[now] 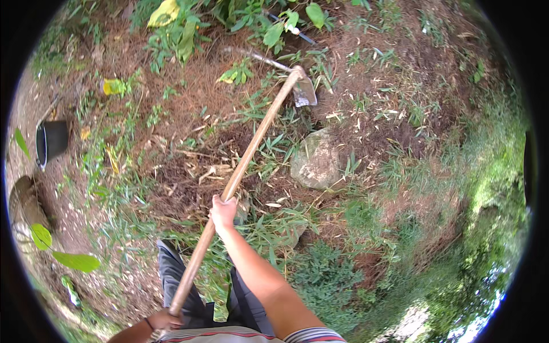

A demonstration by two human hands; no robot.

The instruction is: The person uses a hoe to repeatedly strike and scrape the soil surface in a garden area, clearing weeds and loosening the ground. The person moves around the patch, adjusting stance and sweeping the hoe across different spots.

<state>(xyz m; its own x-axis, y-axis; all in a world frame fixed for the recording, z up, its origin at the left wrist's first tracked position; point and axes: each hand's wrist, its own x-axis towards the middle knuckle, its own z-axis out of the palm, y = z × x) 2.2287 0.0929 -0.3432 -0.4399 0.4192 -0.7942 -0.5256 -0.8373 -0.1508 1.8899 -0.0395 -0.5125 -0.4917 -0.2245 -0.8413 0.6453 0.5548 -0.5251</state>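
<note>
A long wooden-handled mattock (246, 160) runs from beside my waist up to the top centre. Its broad metal blade (305, 91) points down over low weeds, and a thin pick arm extends to the upper left. My right hand (224, 212) is closed round the middle of the handle. Near the handle's lower end my left hand (165, 320) is wrapped round the wood, with a dark band at the wrist. Just below the blade a large pale rock (317, 162) lies partly sunk in the soil.
A black bucket (52, 140) lies at the far left, above a brown log or rock (26, 203). Leafy plants (184, 38) stand at the top, with a blue stick (302, 35) among them. A second, partly covered stone (293, 236) sits right of my forearm.
</note>
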